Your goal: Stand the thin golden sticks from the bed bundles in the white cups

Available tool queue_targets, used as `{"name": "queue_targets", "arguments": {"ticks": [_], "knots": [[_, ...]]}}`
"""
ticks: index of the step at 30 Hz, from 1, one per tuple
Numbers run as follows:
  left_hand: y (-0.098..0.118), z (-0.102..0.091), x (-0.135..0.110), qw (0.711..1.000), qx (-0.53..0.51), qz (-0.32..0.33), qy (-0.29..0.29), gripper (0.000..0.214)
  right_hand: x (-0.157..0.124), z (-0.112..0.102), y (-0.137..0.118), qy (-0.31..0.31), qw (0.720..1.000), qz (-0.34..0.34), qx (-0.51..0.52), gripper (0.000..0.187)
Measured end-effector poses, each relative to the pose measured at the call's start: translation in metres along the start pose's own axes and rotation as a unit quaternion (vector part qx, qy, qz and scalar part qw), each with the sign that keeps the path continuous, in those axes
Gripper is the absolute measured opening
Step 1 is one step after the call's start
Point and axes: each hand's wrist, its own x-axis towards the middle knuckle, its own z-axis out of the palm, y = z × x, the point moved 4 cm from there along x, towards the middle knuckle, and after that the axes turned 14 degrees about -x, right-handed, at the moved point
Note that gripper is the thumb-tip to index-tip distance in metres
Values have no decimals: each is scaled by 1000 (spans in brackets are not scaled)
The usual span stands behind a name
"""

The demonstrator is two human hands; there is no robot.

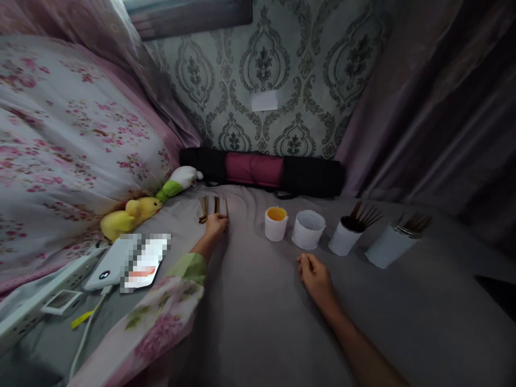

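My left hand [217, 222] is on the grey sheet with its fingers bent and drawn together over the near ends of some thin brown sticks. Just past it lie a dark stick bundle [216, 203] and a single thin stick [226, 206]; whether the fingers grip any of them is hidden. Another small stick bundle [203, 208] lies to its left. My right hand [316, 274] is closed in a loose fist above the sheet, with nothing showing in it. Nearest to it is a wide white-wrapped cup [308, 236], standing just beyond the knuckles.
A white-wrapped cup with yellow inside [276, 230] stands left of the wide one. To the right, a white can [342, 242] and a larger can [387, 250] hold sticks. Plush toys [133, 212], a power bank [116, 263] and a power strip [48, 295] lie left.
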Motion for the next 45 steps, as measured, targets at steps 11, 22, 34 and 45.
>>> {"name": "queue_targets", "arguments": {"ticks": [11,22,34,45], "knots": [[-1,8,-20,953,-290,-77,-32,13,0,2,2,2,1000,-3,0,39],[-15,17,-26,911,-389,-132,-42,18,0,0,-1,8,1000,-2,7,41],[-7,22,-51,881,-443,-159,-45,20,1,2,1,0,1000,-2,2,37],[-9,28,-72,873,-455,-163,-64,19,0,3,3,2,1000,-3,0,38]]}}
